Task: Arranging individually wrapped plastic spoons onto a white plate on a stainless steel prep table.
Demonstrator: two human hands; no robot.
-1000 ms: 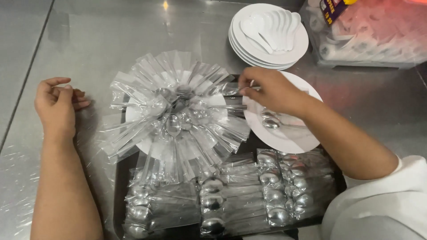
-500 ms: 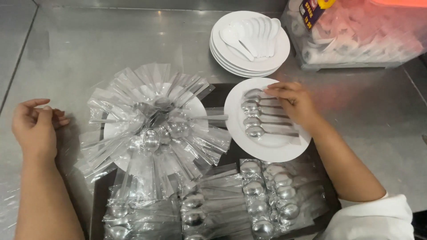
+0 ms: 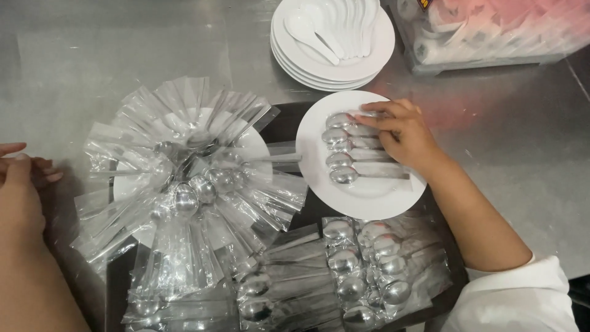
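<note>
My right hand (image 3: 402, 132) lies on the handles of several wrapped metal spoons (image 3: 344, 147) laid side by side on a white plate (image 3: 369, 200), fingertips on the topmost spoon. To its left a second white plate (image 3: 249, 142) carries a fan of spoons in clear plastic sleeves (image 3: 190, 190), bowls pointing to the centre. My left hand (image 3: 18, 190) rests on the steel counter at the far left, fingers loosely curled, holding nothing. Both plates sit partly on a dark tray (image 3: 286, 120).
More wrapped spoons (image 3: 362, 270) lie in rows on the tray's near part. A stack of white plates (image 3: 369, 55) with white ceramic spoons (image 3: 319, 31) stands at the back. A clear bin of wrapped items (image 3: 491, 31) sits at the back right on the steel counter (image 3: 92, 49).
My right hand has shifted from the plate's upper left edge onto the spoon handles, and several spoons now lie in a row on that plate. The left hand stays on the counter.
</note>
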